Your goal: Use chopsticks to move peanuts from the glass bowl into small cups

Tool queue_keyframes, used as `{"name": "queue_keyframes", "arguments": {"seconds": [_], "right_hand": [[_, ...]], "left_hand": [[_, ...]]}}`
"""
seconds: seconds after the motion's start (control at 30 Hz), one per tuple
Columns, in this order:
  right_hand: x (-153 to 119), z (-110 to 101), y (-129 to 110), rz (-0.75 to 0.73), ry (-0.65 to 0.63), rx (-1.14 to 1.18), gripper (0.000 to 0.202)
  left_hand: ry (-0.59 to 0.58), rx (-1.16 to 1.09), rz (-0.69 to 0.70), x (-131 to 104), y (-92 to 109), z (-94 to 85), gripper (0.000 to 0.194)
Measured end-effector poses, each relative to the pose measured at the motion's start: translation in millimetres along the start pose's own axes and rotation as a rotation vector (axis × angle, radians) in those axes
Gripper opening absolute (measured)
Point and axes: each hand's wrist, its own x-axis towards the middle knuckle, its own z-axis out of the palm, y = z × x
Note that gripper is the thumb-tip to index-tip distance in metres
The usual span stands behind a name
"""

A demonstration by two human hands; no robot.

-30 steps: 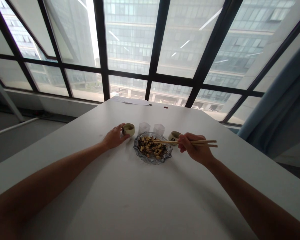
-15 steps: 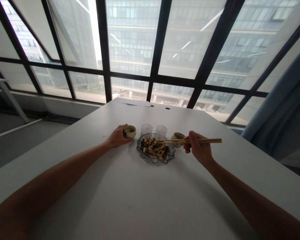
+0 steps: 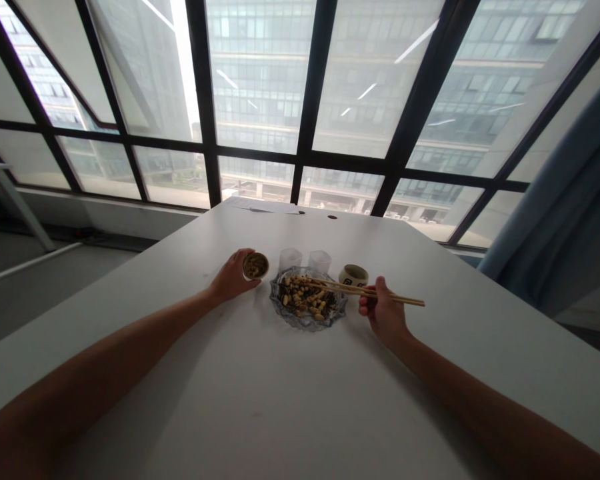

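The left hand (image 3: 231,276) held a small cup (image 3: 266,274), tipped so brown bits (image 3: 255,266) showed inside. The right hand (image 3: 386,315) held chopsticks (image 3: 401,299), their tips at the yellow and dark nuts (image 3: 307,300) in a clear dish (image 3: 304,326). The dish sat on the worktop (image 3: 255,393), between that cup and another cup (image 3: 354,273).
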Motion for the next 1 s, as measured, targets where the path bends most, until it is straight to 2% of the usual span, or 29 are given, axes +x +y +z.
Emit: {"name": "queue_keyframes", "arguments": {"seconds": [0.1,0.2,0.3,0.4,0.53,0.63,0.73,0.8,0.87,1.0], "right_hand": [[-4.6,4.5,-9.3,-0.040,0.018,-0.002,0.055],[-12.3,11.1,-28.6,-0.275,-0.018,-0.151,0.052],[-20.3,25.2,-50.1,-0.571,-0.198,-0.412,0.047],[-23.3,54.3,-62.5,-0.730,-0.418,-0.580,0.047],[-17.4,102.6,-60.5,-0.785,-0.598,-0.604,0.045],[-10.0,118.7,-54.6,-0.690,-0.680,-0.519,0.046],[-5.2,105.7,-55.2,-0.529,-0.533,-0.391,0.047],[-5.0,87.1,-60.4,-0.504,-0.408,-0.357,0.050],[-6.9,69.0,-66.9,-0.535,-0.405,-0.392,0.052],[-11.2,52.0,-71.8,-0.593,-0.559,-0.542,0.053]], "left_hand": [[0.015,-0.005,0.001,0.2,0.4,-0.4,0.067],[-0.001,-0.019,-0.011,0.4,1.7,-0.4,0.069],[-0.027,-0.025,-0.011,0.0,2.7,-0.1,0.070],[-0.028,0.018,-0.001,-0.9,3.6,-0.3,0.069],[-0.021,0.074,0.015,-1.4,5.2,-1.0,0.069],[-0.024,0.083,0.010,-1.2,6.0,-1.2,0.070],[-0.031,0.076,-0.007,-0.9,6.1,-1.0,0.071],[-0.038,0.077,-0.034,-0.7,6.2,-1.0,0.072],[-0.050,0.080,-0.064,-0.3,6.6,-1.4,0.072],[-0.078,0.083,-0.107,0.5,8.8,-3.1,0.073]]}}
